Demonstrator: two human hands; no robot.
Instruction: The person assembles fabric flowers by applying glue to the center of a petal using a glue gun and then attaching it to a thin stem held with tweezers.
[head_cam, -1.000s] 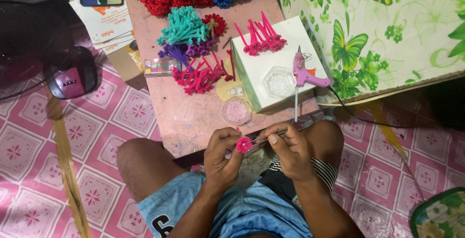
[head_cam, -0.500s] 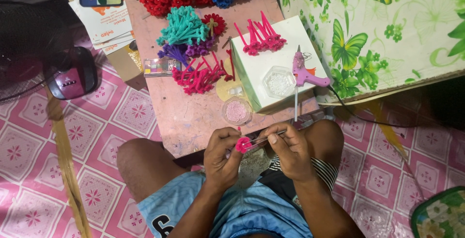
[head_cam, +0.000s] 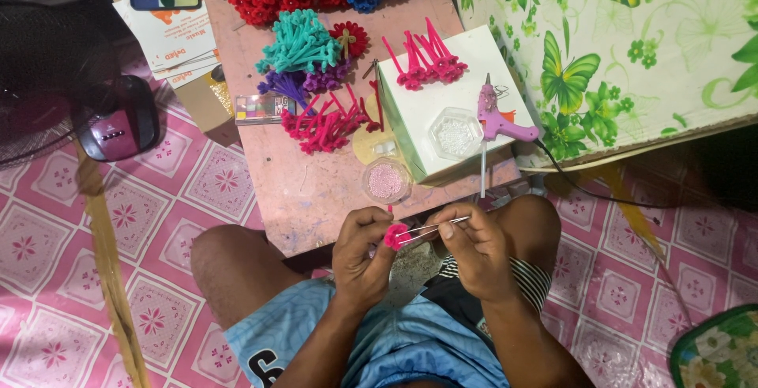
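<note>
Left hand [head_cam: 362, 252] pinches a small pink pipe-cleaner flower [head_cam: 395, 236] between thumb and fingertips, grip closed on it. Right hand [head_cam: 476, 247] holds metal tweezers [head_cam: 433, 227], grip closed around them, tips meeting the flower just left of that grip; whether a bead sits in the tips cannot be told. Step in hand, judged: dressing the flower's centre with the tweezers. The next move would call for steady, fine tip placement while the left grip keeps the flower still. Just beyond both grips: round dish of pink beads [head_cam: 385, 180] on the low pink surface [head_cam: 308, 191]. Farther out, a white box [head_cam: 442, 104] carrying a pink glue gun [head_cam: 497, 119], a hexagonal bead dish [head_cam: 455, 133] and more pink flowers. Person sits on a pink patterned floor [head_cam: 47, 246]; butterfly-print cloth [head_cam: 624, 48] beyond the right grip.
</note>
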